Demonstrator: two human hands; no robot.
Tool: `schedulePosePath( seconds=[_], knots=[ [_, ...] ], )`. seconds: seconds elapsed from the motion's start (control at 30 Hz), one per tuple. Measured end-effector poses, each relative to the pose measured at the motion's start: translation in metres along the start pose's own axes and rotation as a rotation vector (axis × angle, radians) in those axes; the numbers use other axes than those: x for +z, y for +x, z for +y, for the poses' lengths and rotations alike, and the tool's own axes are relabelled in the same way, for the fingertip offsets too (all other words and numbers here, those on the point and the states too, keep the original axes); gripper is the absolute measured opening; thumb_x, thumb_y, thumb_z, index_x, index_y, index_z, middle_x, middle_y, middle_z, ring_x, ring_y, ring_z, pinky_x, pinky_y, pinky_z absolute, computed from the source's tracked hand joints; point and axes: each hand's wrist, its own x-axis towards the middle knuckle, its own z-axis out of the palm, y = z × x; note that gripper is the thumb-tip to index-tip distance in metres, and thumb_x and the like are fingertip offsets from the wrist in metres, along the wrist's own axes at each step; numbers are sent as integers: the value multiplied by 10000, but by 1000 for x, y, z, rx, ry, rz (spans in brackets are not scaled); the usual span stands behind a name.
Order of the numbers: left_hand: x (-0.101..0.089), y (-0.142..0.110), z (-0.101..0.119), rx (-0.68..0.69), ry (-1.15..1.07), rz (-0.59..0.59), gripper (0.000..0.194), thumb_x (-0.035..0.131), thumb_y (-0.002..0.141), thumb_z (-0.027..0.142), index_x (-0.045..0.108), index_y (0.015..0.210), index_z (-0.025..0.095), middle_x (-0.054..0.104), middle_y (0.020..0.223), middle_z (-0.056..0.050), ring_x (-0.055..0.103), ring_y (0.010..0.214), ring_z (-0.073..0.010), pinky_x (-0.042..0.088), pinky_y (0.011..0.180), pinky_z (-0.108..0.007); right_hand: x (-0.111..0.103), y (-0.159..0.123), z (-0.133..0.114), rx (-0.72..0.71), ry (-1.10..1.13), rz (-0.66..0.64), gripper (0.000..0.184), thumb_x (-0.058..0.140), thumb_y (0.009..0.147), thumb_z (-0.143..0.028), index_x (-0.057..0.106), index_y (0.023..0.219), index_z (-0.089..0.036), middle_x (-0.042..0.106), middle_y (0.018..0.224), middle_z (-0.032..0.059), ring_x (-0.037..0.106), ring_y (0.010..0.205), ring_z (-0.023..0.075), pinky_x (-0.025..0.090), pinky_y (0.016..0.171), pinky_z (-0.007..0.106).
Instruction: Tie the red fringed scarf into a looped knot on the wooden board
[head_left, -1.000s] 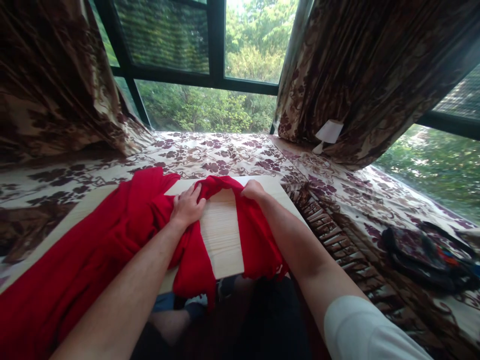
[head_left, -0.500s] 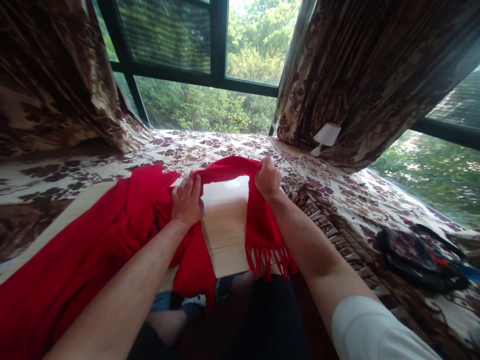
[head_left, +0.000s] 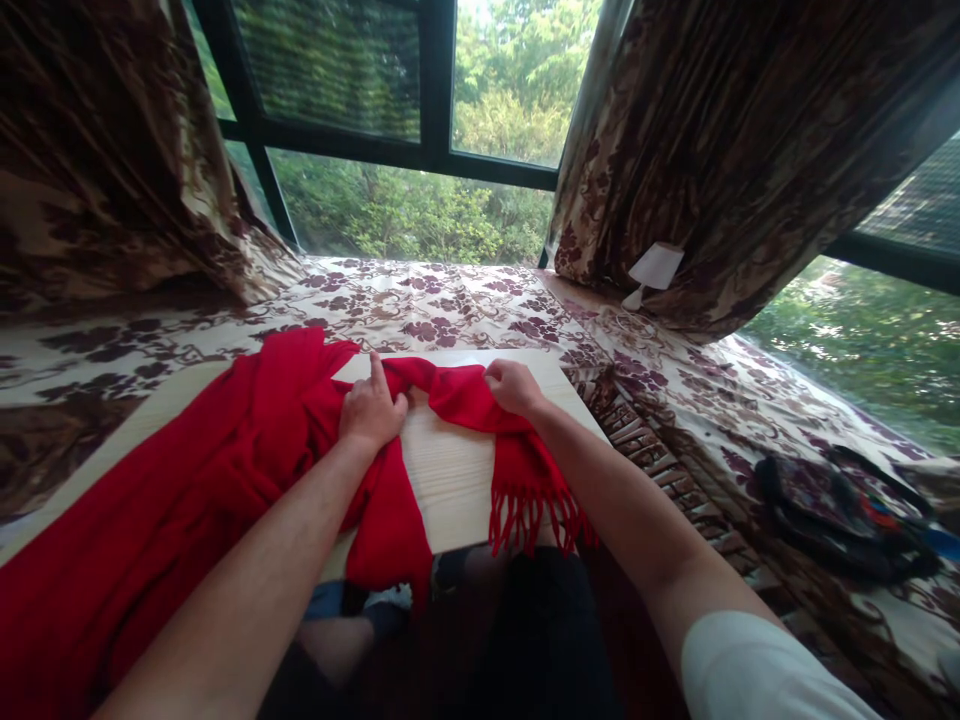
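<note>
A long red scarf (head_left: 277,400) lies bunched over the left of a light wooden board (head_left: 450,470). One strip of it runs rightward between my hands, and its fringed end (head_left: 525,490) hangs at the board's front edge. My left hand (head_left: 371,410) is closed on the scarf beside the bunched part, with the index finger pointing up and the thumb out to the right. Its other fingers are mostly hidden. Curled into a fist, my right hand (head_left: 514,387) grips the strip near the fringed end.
Patterned cloth (head_left: 427,300) covers the surface behind the board. A small white lamp (head_left: 654,270) stands by the right curtain (head_left: 660,130). At the far right lies a dark bag (head_left: 840,520). Crossed legs and a foot (head_left: 386,605) show below the board.
My right hand has moved left and down, and the strip between my hands has slackened and twisted. The left index finger has lifted away from the other fingers.
</note>
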Motion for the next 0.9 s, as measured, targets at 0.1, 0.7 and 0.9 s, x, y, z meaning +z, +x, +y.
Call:
schedulePosePath(
  seconds=[0.1, 0.7, 0.9],
  knots=[
    [0, 0, 0, -36, 1, -8, 812, 481, 880, 384, 222, 1549, 3, 673, 1118, -240, 636, 1070, -365, 477, 870, -432, -6, 11, 22, 129, -143, 3, 263, 626, 826, -210, 706, 1069, -152, 716, 1120, 120, 653, 1005, 218, 475, 835, 270],
    [0, 7, -7, -170, -146, -100, 415, 456, 885, 355, 518, 1242, 151, 713, 1008, -195, 685, 955, -364, 501, 766, -426, -65, -22, 26, 162, 977, -771, 420, 815, 583, -259, 689, 968, -150, 741, 906, 53, 690, 816, 192, 547, 802, 288],
    [-2, 8, -9, -195, -165, -134, 318, 438, 898, 375, 558, 1135, 201, 717, 1042, -186, 688, 963, -372, 499, 754, -437, -93, -43, 13, 13, 992, -957, 349, 850, 652, -365, 647, 818, -135, 674, 697, 19, 609, 582, 122, 494, 573, 213]
  ],
)
